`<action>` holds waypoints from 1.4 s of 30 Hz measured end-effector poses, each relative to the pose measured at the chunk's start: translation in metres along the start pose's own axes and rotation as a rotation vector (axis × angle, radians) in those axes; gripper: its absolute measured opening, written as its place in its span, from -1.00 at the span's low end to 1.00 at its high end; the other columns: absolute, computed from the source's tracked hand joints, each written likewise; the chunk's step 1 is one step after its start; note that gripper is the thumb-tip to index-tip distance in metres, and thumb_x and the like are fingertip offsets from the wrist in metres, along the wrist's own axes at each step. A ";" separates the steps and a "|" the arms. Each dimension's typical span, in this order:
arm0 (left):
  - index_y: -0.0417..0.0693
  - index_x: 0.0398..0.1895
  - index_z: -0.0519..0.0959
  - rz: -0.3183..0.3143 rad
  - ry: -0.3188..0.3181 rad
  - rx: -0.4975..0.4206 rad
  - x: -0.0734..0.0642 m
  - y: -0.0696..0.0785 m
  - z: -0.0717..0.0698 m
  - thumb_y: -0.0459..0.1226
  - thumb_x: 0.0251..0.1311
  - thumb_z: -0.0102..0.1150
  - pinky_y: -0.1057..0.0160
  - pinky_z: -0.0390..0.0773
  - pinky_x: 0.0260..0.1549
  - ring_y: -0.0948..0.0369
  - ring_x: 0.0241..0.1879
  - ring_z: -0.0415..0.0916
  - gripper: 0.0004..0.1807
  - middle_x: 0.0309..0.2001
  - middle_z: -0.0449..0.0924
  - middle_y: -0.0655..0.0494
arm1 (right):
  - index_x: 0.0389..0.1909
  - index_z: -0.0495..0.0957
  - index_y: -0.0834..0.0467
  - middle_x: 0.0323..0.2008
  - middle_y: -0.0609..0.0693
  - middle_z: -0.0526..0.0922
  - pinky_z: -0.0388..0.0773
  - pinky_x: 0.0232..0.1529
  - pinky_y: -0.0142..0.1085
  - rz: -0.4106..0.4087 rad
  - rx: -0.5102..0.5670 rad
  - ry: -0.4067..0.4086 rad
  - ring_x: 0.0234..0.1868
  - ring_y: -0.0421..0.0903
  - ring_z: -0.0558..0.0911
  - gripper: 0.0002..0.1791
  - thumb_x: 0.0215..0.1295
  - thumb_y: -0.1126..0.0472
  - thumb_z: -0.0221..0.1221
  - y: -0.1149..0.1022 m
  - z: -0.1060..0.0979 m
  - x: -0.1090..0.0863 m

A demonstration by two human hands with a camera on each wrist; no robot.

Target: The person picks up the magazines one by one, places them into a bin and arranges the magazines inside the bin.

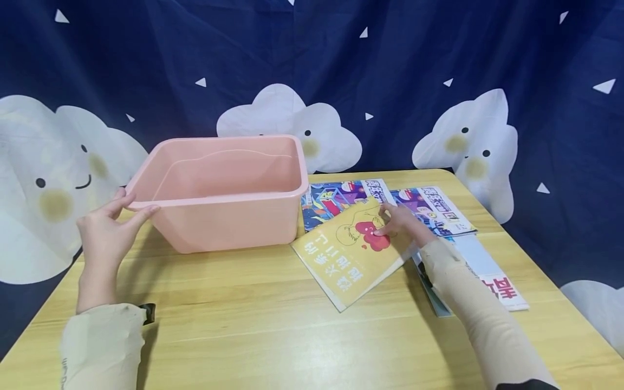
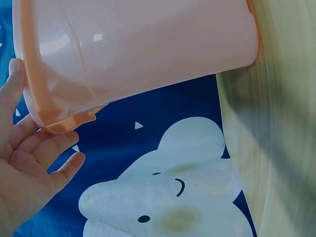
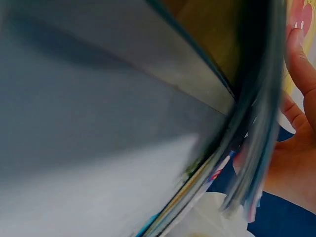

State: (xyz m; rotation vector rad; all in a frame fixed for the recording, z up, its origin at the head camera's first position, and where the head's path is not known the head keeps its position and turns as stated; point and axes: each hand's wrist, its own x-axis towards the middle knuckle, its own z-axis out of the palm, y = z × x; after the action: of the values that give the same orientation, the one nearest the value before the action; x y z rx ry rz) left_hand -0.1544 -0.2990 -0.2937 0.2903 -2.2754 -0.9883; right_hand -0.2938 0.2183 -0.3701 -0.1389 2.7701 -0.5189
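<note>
A pink plastic bin (image 1: 229,225) stands on the left of the table. At its near left corner my left hand (image 1: 104,233) pinches the rim, with the thumb along the front edge. The left wrist view shows that hand (image 2: 29,168) at the rim of the bin (image 2: 163,49). My right hand (image 1: 407,222) pinches a yellow picture book (image 1: 336,260) by its right side, the thumb lying on the cover near a red figure. The book is tilted, close to the bin's right side. Blurred page edges partly cover the right hand (image 3: 296,153) in the right wrist view.
Behind the yellow book lies a colourful magazine (image 1: 324,208), with another magazine (image 1: 439,214) to its right. A white-covered magazine (image 1: 480,260) lies under my right forearm. A blue curtain (image 1: 390,65) with clouds hangs behind the wooden table (image 1: 234,325).
</note>
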 end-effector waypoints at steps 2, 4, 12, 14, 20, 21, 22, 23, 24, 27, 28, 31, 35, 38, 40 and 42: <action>-0.14 0.02 0.49 0.010 0.005 -0.001 0.000 0.000 0.001 -0.10 -0.13 0.37 0.34 0.27 0.07 -0.04 0.03 0.33 -0.41 0.07 0.37 -0.04 | -0.09 0.32 0.11 -0.01 0.33 0.34 0.31 -0.02 0.05 -0.017 -0.001 0.002 -0.05 0.20 0.34 -0.40 -0.11 -0.04 0.34 0.001 0.000 0.000; -0.14 0.02 0.49 0.008 0.003 0.000 0.000 0.000 0.001 -0.10 -0.13 0.36 0.34 0.26 0.07 -0.04 0.03 0.32 -0.41 0.08 0.37 -0.04 | -0.16 0.33 0.14 -0.07 0.29 0.40 0.34 -0.04 0.00 -0.042 0.015 0.011 -0.10 0.17 0.38 -0.44 -0.11 -0.01 0.35 0.002 -0.001 -0.002; -0.08 0.05 0.47 -0.019 -0.005 -0.013 0.002 -0.003 0.002 -0.10 -0.12 0.35 0.31 0.24 0.09 0.00 0.07 0.30 -0.41 0.10 0.34 -0.01 | -0.24 0.40 0.31 -0.04 0.24 0.33 0.26 -0.03 -0.15 -0.041 0.345 -0.065 -0.11 0.08 0.35 -0.61 -0.03 0.22 0.32 0.019 -0.012 -0.010; -0.09 0.04 0.48 -0.008 0.004 -0.012 0.001 -0.004 0.002 -0.11 -0.12 0.36 0.31 0.25 0.09 -0.01 0.06 0.31 -0.41 0.09 0.35 -0.01 | -0.15 0.42 0.30 0.00 0.23 0.33 0.27 -0.06 -0.22 -0.015 0.408 -0.137 -0.13 0.04 0.36 -0.63 0.06 0.21 0.25 0.025 -0.015 -0.012; -0.14 0.02 0.49 0.029 0.024 -0.013 0.001 -0.005 0.002 -0.13 -0.14 0.37 0.32 0.26 0.08 -0.04 0.04 0.32 -0.41 0.07 0.37 -0.04 | 0.03 0.35 0.34 -0.06 0.19 0.44 0.42 -0.13 -0.30 -0.049 0.612 -0.299 -0.20 -0.08 0.50 -0.69 0.33 0.31 -0.12 0.038 -0.017 -0.018; -0.14 0.02 0.49 0.034 0.028 -0.014 0.001 -0.005 0.002 -0.13 -0.14 0.38 0.33 0.26 0.07 -0.04 0.04 0.32 -0.42 0.07 0.37 -0.04 | 0.04 0.33 0.34 -0.08 0.18 0.45 0.45 -0.15 -0.28 -0.059 0.666 -0.315 -0.22 -0.07 0.53 -0.69 0.35 0.34 -0.18 0.040 -0.017 -0.020; -0.14 0.01 0.49 0.037 0.031 -0.016 0.000 -0.005 0.003 -0.13 -0.15 0.38 0.33 0.27 0.07 -0.04 0.03 0.32 -0.42 0.07 0.38 -0.04 | 0.05 0.32 0.35 -0.09 0.17 0.47 0.48 -0.17 -0.25 -0.065 0.724 -0.327 -0.23 -0.06 0.55 -0.69 0.36 0.35 -0.23 0.042 -0.016 -0.021; -0.14 0.01 0.50 0.040 0.036 -0.017 0.000 -0.005 0.003 -0.14 -0.15 0.39 0.34 0.27 0.07 -0.04 0.03 0.32 -0.42 0.06 0.38 -0.04 | 0.06 0.31 0.35 -0.10 0.16 0.48 0.50 -0.18 -0.24 -0.082 0.768 -0.332 -0.23 -0.06 0.56 -0.68 0.37 0.36 -0.27 0.044 -0.015 -0.023; -0.14 0.01 0.50 0.041 0.038 -0.018 0.000 -0.006 0.003 -0.14 -0.15 0.39 0.35 0.27 0.06 -0.04 0.03 0.33 -0.42 0.06 0.38 -0.04 | 0.07 0.30 0.34 -0.11 0.15 0.49 0.51 -0.19 -0.23 -0.096 0.818 -0.333 -0.23 -0.05 0.57 -0.67 0.37 0.37 -0.29 0.045 -0.014 -0.025; -0.14 0.01 0.50 0.042 0.040 -0.018 0.000 -0.006 0.004 -0.14 -0.16 0.39 0.37 0.28 0.06 -0.03 0.02 0.34 -0.41 0.06 0.39 -0.02 | 0.08 0.36 0.30 -0.17 0.10 0.55 0.54 -0.23 -0.22 -0.141 0.921 -0.285 -0.25 -0.03 0.60 -0.65 0.36 0.38 -0.25 0.051 -0.013 -0.030; -0.14 0.01 0.50 0.040 0.036 -0.017 0.000 -0.006 0.004 -0.13 -0.15 0.39 0.37 0.28 0.06 -0.03 0.02 0.34 -0.41 0.06 0.39 -0.02 | 0.07 0.40 0.27 -0.18 0.09 0.57 0.54 -0.24 -0.22 -0.157 0.949 -0.267 -0.25 -0.03 0.60 -0.65 0.35 0.39 -0.22 0.052 -0.012 -0.032; -0.12 0.03 0.48 0.033 0.023 -0.017 0.000 -0.007 0.004 -0.12 -0.14 0.38 0.36 0.26 0.07 -0.02 0.03 0.33 -0.41 0.07 0.38 0.01 | 0.01 0.51 0.11 -0.23 0.07 0.60 0.57 -0.31 -0.23 -0.188 1.005 -0.220 -0.30 -0.02 0.62 -0.65 0.35 0.37 -0.15 0.057 -0.011 -0.037; -0.11 0.03 0.48 0.031 0.018 -0.012 0.000 -0.006 0.005 -0.12 -0.14 0.37 0.35 0.26 0.08 -0.02 0.04 0.32 -0.41 0.08 0.38 0.02 | -0.13 0.59 -0.12 -0.26 0.06 0.61 0.58 -0.43 -0.23 -0.188 1.063 -0.191 -0.37 0.00 0.64 -0.64 0.37 0.30 -0.14 0.061 -0.012 -0.044; -0.12 0.03 0.49 0.031 0.027 -0.010 0.000 -0.006 0.004 -0.12 -0.14 0.37 0.35 0.26 0.08 -0.02 0.04 0.32 -0.41 0.07 0.38 0.00 | -0.16 0.60 -0.15 -0.27 0.04 0.62 0.58 -0.46 -0.24 -0.211 1.102 -0.151 -0.40 -0.02 0.64 -0.65 0.36 0.29 -0.11 0.062 -0.015 -0.049; -0.12 0.03 0.49 0.029 0.031 -0.014 0.000 -0.005 0.004 -0.12 -0.13 0.37 0.34 0.26 0.08 -0.02 0.04 0.32 -0.41 0.07 0.38 -0.01 | -0.16 0.60 -0.14 -0.28 0.03 0.62 0.58 -0.46 -0.25 -0.221 1.137 -0.126 -0.41 -0.03 0.64 -0.65 0.35 0.29 -0.11 0.062 -0.018 -0.052; -0.12 0.03 0.49 0.024 0.034 -0.018 0.000 -0.006 0.004 -0.12 -0.13 0.37 0.33 0.26 0.08 -0.02 0.05 0.31 -0.41 0.07 0.37 -0.02 | -0.18 0.62 -0.13 -0.29 0.01 0.63 0.58 -0.48 -0.27 -0.209 1.175 -0.099 -0.43 -0.05 0.64 -0.64 0.36 0.30 -0.11 0.062 -0.022 -0.055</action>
State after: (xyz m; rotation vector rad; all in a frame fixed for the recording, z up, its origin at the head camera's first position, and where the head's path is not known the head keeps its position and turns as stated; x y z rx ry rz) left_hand -0.1571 -0.3005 -0.3000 0.2692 -2.2327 -0.9841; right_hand -0.2518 0.2921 -0.3578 -0.1577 1.9374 -1.9700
